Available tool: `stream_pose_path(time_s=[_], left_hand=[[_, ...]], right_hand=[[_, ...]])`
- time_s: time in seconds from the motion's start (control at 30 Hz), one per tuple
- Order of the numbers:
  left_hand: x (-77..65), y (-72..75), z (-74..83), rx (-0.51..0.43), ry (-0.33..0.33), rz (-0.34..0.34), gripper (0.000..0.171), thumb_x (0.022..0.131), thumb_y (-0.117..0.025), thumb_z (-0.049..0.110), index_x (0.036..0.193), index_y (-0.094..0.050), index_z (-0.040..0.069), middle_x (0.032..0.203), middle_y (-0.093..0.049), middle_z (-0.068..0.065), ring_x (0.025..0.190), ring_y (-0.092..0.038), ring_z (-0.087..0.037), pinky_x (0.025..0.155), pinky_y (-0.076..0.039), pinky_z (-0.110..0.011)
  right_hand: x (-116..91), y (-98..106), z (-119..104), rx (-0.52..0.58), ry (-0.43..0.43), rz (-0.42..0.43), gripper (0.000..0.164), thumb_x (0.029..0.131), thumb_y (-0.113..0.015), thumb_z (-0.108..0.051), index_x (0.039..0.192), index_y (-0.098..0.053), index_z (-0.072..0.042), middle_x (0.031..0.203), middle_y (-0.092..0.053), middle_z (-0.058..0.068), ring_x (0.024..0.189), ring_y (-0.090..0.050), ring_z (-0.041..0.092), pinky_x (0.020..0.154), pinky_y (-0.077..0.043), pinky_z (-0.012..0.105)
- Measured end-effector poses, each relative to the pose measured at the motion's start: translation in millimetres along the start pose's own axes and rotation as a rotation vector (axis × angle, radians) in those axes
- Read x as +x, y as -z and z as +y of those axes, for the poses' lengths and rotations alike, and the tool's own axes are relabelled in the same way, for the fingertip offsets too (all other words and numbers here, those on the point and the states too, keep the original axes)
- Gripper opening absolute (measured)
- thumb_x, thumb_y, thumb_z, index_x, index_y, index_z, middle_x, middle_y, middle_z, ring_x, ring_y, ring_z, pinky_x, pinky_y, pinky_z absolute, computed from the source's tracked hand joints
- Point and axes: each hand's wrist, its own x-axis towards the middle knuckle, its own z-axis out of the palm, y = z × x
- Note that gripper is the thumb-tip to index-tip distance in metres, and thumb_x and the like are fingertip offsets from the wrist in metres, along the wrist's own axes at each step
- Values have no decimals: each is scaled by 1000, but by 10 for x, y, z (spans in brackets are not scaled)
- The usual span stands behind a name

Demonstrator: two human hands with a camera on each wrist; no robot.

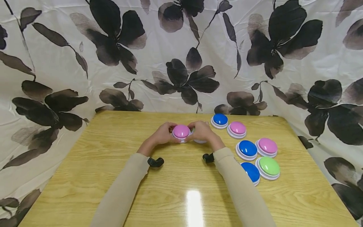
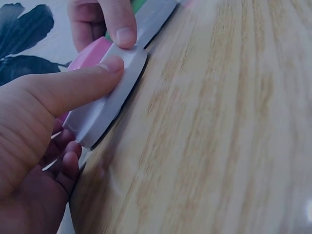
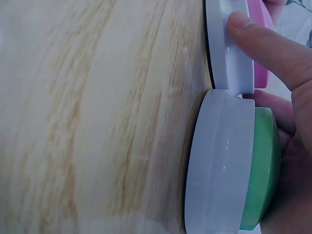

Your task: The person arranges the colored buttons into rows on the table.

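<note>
The whole background is being filled by a floral curtain (image 1: 181, 37), and in front of it a wooden table (image 1: 175, 176) is being used as the stage. Over it a left sleeve (image 1: 122, 189) and a right sleeve (image 1: 244, 192) are being stretched forward, and here is the action: a central pink button (image 1: 181, 130) is being pinched by the left hand (image 1: 163, 134), thumb on the white base, and by the right hand (image 1: 202, 130) from the opposite side. It is being held at the far middle of the table, its base apparently being met by that of a green button (image 3: 263, 165) just to its right; whether its full weight is being borne by the table cannot be told. The side-by-side setting is being judged nearly done, release not yet being made. Farther right, six more are being left untouched by fingers: a near blue button (image 1: 250, 171), partly being covered by the sleeve, a near green button (image 1: 269, 166), a middle blue button (image 1: 247, 148), an outer pink button (image 1: 267, 145), a far pink button (image 1: 237, 128) and a far blue button (image 1: 220, 119). Smallest, two black wrist devices (image 1: 155, 162) are being worn.
</note>
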Motion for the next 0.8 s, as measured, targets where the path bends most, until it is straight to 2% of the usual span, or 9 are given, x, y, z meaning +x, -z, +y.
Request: stream_pose_path(time_s=[0.07, 0.23, 0.3, 0.4, 0.63, 0.8], left_hand=[[-5, -7, 2, -13, -13, -10, 83, 66, -92, 29, 134, -53, 2, 121, -57, -9, 104, -53, -22, 91, -46, -37], [-24, 27, -2, -94, 4, -4, 84, 70, -89, 21, 139, -47, -2, 120, -57, -13, 106, -54, -27, 91, -46, -39], [-28, 46, -2, -118, 11, 2, 82, 72, -88, 18, 140, -45, -2, 121, -56, -15, 107, -54, -28, 92, -47, -39], [-41, 76, 47, -126, -14, 23, 78, 76, -85, 15, 140, -45, -3, 123, -54, -18, 109, -55, -31, 92, -48, -41], [-166, 103, 282, -98, -73, 146, 63, 83, -78, 13, 137, -50, 1, 131, -49, -24, 113, -51, -38, 91, -48, -45], [-307, 65, 529, -72, -137, 116, 53, 86, -75, 13, 133, -54, 2, 130, -51, -20, 114, -52, -35, 93, -47, -46]], right_hand=[[-8, -4, 14, -15, 2, 4, 64, 67, -88, -44, 118, -69, -13, 113, -68, -2, 108, -56, 18, 96, -28, 42], [-37, 63, -11, -9, 15, 21, 76, 67, -87, -45, 128, -62, -8, 121, -64, 3, 115, -53, 23, 102, -26, 43], [-80, 131, -42, 15, 9, 19, 76, 69, -86, -44, 131, -59, -7, 124, -63, 6, 117, -52, 25, 104, -29, 43], [-170, 279, -96, 31, 21, 15, 70, 73, -84, -40, 130, -60, -5, 125, -62, 9, 119, -53, 28, 103, -36, 42], [-469, 550, -167, 1, 63, -1, 51, 82, -78, -29, 124, -64, -3, 122, -63, 14, 115, -56, 29, 98, -44, 43], [-765, 718, -145, -30, 103, 13, 48, 83, -78, -25, 121, -64, 1, 119, -65, 16, 109, -58, 32, 92, -48, 44]])
